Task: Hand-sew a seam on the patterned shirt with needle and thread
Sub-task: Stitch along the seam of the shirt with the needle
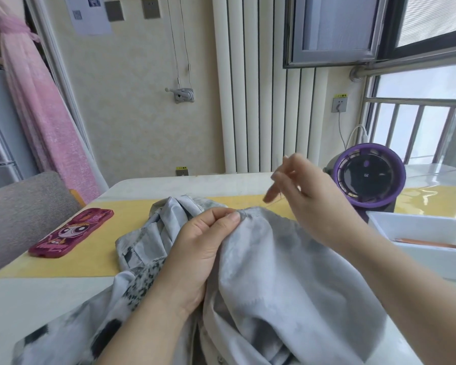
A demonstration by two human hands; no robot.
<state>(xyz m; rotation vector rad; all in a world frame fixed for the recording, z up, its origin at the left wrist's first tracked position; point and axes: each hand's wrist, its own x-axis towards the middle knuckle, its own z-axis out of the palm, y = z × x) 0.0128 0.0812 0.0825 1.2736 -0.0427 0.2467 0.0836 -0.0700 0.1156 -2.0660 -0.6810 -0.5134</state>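
one patterned shirt [261,259], grey with dark blotches, is lying bunched on the table [50,299] and draping toward the person, its raised fold sitting between the two hands. the left hand [198,248] is pinching that fold at the seam edge, thumb and forefinger pressed together on the cloth. a fine thread [269,204] is running taut from the pinched spot up to the right hand [308,193], which is lifted above and beyond the fold with forefinger and thumb closing on the thread and the other fingers fanning loosely. the needle itself is too small to make out.

judgement: a stitch is being drawn through. doing it well is calling for a straight pull in line with the seam, stopping as the thread is lying snug, since overtightening is likely puckering this thin fabric. the left pinch should be sitting just beside the stitch to keep both layers aligned.

outward, a pink phone case [71,233] is lying well apart on the left, a white tray [419,233] near on the right, and a purple fan [369,177] behind it.
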